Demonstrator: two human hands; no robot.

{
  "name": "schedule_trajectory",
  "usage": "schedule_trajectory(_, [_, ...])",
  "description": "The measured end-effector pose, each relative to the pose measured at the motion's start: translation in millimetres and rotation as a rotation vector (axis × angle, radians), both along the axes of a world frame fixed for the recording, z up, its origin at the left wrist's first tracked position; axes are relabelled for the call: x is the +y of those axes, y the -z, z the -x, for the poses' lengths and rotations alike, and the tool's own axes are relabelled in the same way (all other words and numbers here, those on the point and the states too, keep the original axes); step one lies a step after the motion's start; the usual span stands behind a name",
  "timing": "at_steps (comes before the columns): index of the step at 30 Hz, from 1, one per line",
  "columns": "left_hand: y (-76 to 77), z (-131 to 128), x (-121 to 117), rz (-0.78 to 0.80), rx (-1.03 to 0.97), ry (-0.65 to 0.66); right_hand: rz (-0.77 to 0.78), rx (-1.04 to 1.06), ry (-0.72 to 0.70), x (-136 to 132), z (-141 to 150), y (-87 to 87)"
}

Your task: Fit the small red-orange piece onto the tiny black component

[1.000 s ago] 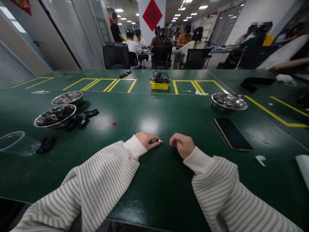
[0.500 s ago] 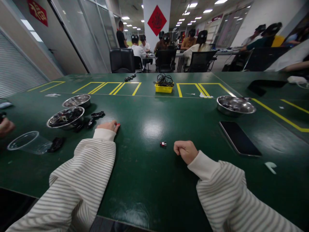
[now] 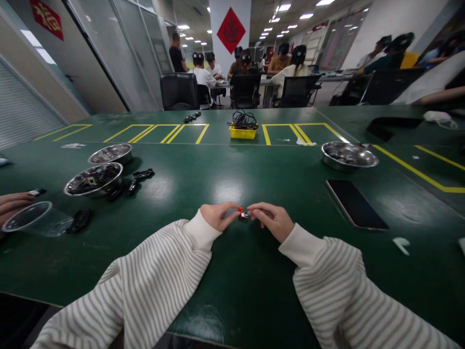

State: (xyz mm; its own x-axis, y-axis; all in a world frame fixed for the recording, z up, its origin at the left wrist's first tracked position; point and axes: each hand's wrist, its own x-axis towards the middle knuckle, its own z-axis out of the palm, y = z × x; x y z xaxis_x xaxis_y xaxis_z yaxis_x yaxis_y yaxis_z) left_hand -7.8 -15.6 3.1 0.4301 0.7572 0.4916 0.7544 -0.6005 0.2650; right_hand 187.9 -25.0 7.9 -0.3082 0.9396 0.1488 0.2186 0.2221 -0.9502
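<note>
While a small orange piece [image 3: 241, 210] is being pinched between thumb and finger of the left hand [image 3: 217, 216], a tiny red-white-black part [image 3: 243, 216] is showing right below it, between both hands; whether it's being lifted or supported by the green tabletop [image 3: 232, 276] can't be told. Right hand [image 3: 275, 221] is being held half-curled, fingertips right by the part, grip unclear. "福" is being displayed on the red sign [image 3: 47, 18], upper left; the red diamond poster's [image 3: 231, 30] writing is being blurred out.

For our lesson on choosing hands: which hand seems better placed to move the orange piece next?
Probably the left hand: it appears to pinch the orange piece, while the right hand is across the small red-and-white part.
</note>
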Motion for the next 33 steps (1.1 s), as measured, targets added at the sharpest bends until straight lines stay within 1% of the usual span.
schedule_trajectory(2, [-2.4, -13.5, -6.6, -0.073, -0.053, 0.129, 0.138, 0.165, -0.082, 2.1, 0.4, 2.6])
schedule_trajectory(4, [-4.1, -19.3, -8.9, -0.149, -0.081, 0.194, 0.239, 0.31, -0.153, 3.4, 0.7, 4.8])
schedule_trajectory(6, [-4.3, -19.8, -8.7, -0.225, -0.075, 0.206, 0.298, 0.402, -0.174, 3.8, 1.0, 6.3])
schedule_trajectory(9, [-2.3, -16.4, -7.5, -0.275, -0.034, 0.203, 0.316, 0.433, -0.121, 3.8, 0.3, 7.8])
schedule_trajectory(10, [-1.3, -15.0, -7.1, -0.255, -0.028, 0.189, 0.308, 0.423, -0.091, 4.0, -0.5, 8.2])
schedule_trajectory(12, [0.8, -12.4, -5.9, -0.151, -0.024, 0.116, 0.274, 0.368, -0.032, 4.9, -2.6, 8.6])
schedule_trajectory(14, [2.4, -10.5, -3.6, 0.016, 0.008, 0.008, 0.232, 0.267, 0.001, 5.7, -4.9, 8.6])
schedule_trajectory(16, [3.1, -10.0, -0.6, 0.184, 0.089, -0.072, 0.185, 0.162, 0.009, 5.9, -5.9, 7.9])
schedule_trajectory(17, [3.1, -10.4, 0.8, 0.247, 0.139, -0.09, 0.159, 0.119, 0.015, 5.6, -5.7, 7.4])
schedule_trajectory(19, [2.6, -12.1, 2.9, 0.319, 0.22, -0.1, 0.106, 0.055, 0.041, 4.6, -4.4, 6.2])
schedule_trajectory(22, [1.9, -15.1, 3.7, 0.342, 0.261, -0.091, 0.063, -0.018, 0.096, 3.0, -1.9, 4.5])
schedule_trajectory(26, [3.1, -15.6, 2.2, 0.311, 0.212, -0.071, 0.037, -0.082, 0.142, 2.0, -1.0, 4.8])
schedule_trajectory(28, [4.1, -15.0, 1.3, 0.285, 0.179, -0.053, 0.029, -0.084, 0.127, 1.8, -1.2, 6.1])
schedule_trajectory(33, [5.0, -13.9, -0.7, 0.23, 0.115, 0.018, 0.043, 0.014, 0.06, 1.6, -1.0, 8.4])
